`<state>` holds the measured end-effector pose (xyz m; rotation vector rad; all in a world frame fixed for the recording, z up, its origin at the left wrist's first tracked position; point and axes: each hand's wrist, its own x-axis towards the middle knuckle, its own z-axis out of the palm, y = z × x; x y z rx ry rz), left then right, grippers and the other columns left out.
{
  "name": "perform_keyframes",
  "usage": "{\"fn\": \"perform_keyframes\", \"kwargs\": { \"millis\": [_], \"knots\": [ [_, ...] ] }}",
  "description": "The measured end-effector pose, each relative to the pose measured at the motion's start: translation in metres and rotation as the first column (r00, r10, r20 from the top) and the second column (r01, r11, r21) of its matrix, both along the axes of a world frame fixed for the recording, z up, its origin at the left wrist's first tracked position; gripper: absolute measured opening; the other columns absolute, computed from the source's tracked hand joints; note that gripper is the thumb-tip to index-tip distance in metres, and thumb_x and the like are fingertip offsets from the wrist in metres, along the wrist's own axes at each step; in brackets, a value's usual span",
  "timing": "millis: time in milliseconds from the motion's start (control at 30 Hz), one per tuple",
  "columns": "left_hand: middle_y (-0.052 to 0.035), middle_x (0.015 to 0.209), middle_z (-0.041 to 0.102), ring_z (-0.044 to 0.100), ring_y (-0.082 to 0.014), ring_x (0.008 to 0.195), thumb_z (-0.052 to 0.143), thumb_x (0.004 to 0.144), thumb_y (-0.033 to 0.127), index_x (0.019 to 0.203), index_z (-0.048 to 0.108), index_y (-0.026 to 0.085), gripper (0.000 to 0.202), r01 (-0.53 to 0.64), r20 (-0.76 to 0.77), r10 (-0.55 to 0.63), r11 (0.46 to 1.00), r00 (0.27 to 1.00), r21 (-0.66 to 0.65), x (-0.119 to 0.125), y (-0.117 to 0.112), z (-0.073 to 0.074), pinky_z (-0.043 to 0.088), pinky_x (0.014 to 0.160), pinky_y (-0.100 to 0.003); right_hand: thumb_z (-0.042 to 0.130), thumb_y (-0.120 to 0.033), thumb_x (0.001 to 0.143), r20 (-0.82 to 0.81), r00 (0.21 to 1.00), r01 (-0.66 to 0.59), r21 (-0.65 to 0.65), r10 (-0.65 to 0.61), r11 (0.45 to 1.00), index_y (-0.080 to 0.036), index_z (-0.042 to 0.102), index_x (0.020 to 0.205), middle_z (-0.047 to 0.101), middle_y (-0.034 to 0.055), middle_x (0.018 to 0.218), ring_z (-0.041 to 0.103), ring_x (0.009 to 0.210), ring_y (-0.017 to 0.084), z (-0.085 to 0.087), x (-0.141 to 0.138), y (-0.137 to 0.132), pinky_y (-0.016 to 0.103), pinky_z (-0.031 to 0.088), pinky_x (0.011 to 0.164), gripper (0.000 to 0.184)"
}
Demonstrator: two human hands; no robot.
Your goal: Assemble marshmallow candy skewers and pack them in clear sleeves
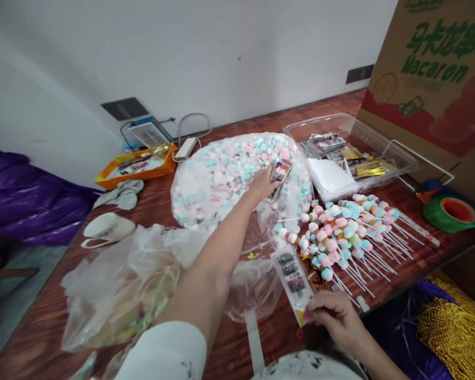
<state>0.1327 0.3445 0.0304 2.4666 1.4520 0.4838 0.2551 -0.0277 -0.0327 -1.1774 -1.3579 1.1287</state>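
My left hand (261, 186) reaches out over a large clear bag of pastel marshmallows (221, 171). Its fingers are apart and touch a small stack of printed plastic packets (281, 170) lying on that bag. Near the table's front edge, my right hand (334, 312) pinches the lower end of a flat printed plastic packet (291, 279). Beside this packet lies a pile of marshmallow skewers (336, 232), their white sticks pointing to the front right.
A clear tray (404, 161) holds more packets and gold ties. A tape roll (453, 212) and a carton (431, 95) stand right. Crumpled plastic bags (119, 279), a white mug (107, 228), a grey cloth (122, 194) and an orange tray (136, 174) occupy the left.
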Motion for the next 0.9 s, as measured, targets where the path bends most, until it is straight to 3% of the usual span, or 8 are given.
{"fn": "perform_keyframes", "kwargs": {
  "millis": [100, 167, 267, 400, 500, 600, 733, 900],
  "knots": [
    [-0.0221, 0.127, 0.055, 0.053, -0.0325, 0.112, 0.067, 0.078, 0.04, 0.146, 0.031, 0.009, 0.083, 0.008, 0.013, -0.008, 1.0, 1.0, -0.009, -0.007, -0.014, 0.015, 0.04, 0.096, -0.044, 0.057, -0.013, 0.082, -0.022, 0.999, -0.033, -0.004, 0.033, 0.999, -0.023, 0.071, 0.08, 0.067, -0.0006, 0.068, 0.061, 0.061, 0.013, 0.006, -0.004, 0.003, 0.023, 0.046, 0.059, 0.018],
    [-0.0174, 0.121, 0.06, 0.057, -0.0291, 0.106, 0.066, 0.078, 0.039, 0.141, 0.041, 0.011, 0.073, 0.073, 0.054, -0.072, 0.997, 0.996, -0.013, -0.015, -0.039, 0.028, 0.042, 0.093, -0.039, 0.056, -0.011, 0.082, -0.049, 0.997, -0.062, 0.012, 0.063, 0.998, -0.022, 0.072, 0.08, 0.07, 0.0003, 0.072, 0.063, 0.064, 0.013, 0.013, -0.009, 0.004, 0.023, 0.048, 0.062, 0.019],
    [-0.0061, 0.096, 0.069, 0.061, -0.0202, 0.085, 0.06, 0.083, 0.042, 0.113, 0.066, 0.016, 0.04, 0.207, 0.118, -0.2, 0.977, 0.973, -0.052, -0.037, -0.099, 0.043, 0.044, 0.082, -0.03, 0.059, -0.013, 0.081, -0.127, 0.992, -0.021, 0.021, 0.024, 1.0, -0.02, 0.072, 0.079, 0.072, 0.0013, 0.073, 0.064, 0.065, 0.013, 0.018, -0.01, 0.003, 0.024, 0.051, 0.064, 0.015],
    [-0.003, 0.079, 0.069, 0.06, -0.0157, 0.071, 0.052, 0.089, 0.036, 0.089, 0.072, 0.018, 0.027, 0.38, 0.096, -0.369, 0.909, 0.925, -0.171, -0.086, -0.195, 0.051, 0.043, 0.07, -0.025, 0.065, -0.017, 0.079, -0.191, 0.981, 0.024, -0.085, -0.04, 0.996, -0.02, 0.073, 0.078, 0.07, -0.0001, 0.068, 0.061, 0.055, 0.011, 0.01, -0.004, -0.006, 0.022, 0.049, 0.056, 0.008],
    [-0.0055, 0.085, 0.071, 0.063, -0.0174, 0.075, 0.049, 0.091, 0.029, 0.098, 0.07, 0.02, 0.024, 0.359, 0.107, -0.346, 0.921, 0.932, -0.153, -0.119, -0.255, 0.042, 0.047, 0.071, -0.028, 0.067, -0.019, 0.077, -0.217, 0.976, -0.029, -0.158, -0.006, 0.987, -0.019, 0.073, 0.078, 0.069, -0.001, 0.066, 0.058, 0.051, 0.009, 0.005, 0.001, -0.015, 0.021, 0.047, 0.052, 0.005],
    [-0.0098, 0.099, 0.07, 0.063, -0.0228, 0.091, 0.052, 0.087, 0.023, 0.107, 0.067, 0.02, 0.025, 0.248, 0.083, -0.255, 0.965, 0.963, 0.082, -0.136, -0.301, 0.029, 0.05, 0.084, -0.038, 0.067, -0.019, 0.075, -0.205, 0.974, -0.142, -0.204, 0.099, 0.969, -0.017, 0.072, 0.076, 0.066, -0.0016, 0.062, 0.055, 0.049, 0.008, 0.007, 0.002, -0.019, 0.02, 0.045, 0.05, 0.005],
    [-0.0145, 0.135, 0.054, 0.044, -0.0324, 0.128, 0.055, 0.081, 0.016, 0.123, 0.059, 0.021, 0.043, 0.371, -0.103, -0.357, 0.908, 0.928, 0.194, -0.127, -0.355, 0.018, 0.035, 0.107, -0.055, 0.064, -0.016, 0.071, -0.252, 0.907, -0.402, -0.279, 0.337, 0.872, -0.014, 0.066, 0.072, 0.061, -0.0036, 0.059, 0.053, 0.047, 0.006, 0.011, -0.004, -0.017, 0.017, 0.041, 0.047, 0.002],
    [-0.017, 0.132, 0.053, 0.045, -0.0325, 0.121, 0.054, 0.082, 0.02, 0.126, 0.056, 0.018, 0.044, 0.369, -0.192, -0.338, 0.916, 0.921, 0.159, -0.117, -0.394, -0.009, 0.027, 0.108, -0.061, 0.064, -0.011, 0.067, -0.368, 0.819, -0.554, -0.314, 0.439, 0.771, -0.019, 0.049, 0.085, 0.058, -0.0095, 0.061, 0.049, 0.044, 0.005, 0.011, -0.016, -0.014, 0.014, 0.041, 0.043, 0.025]
  ]
}}
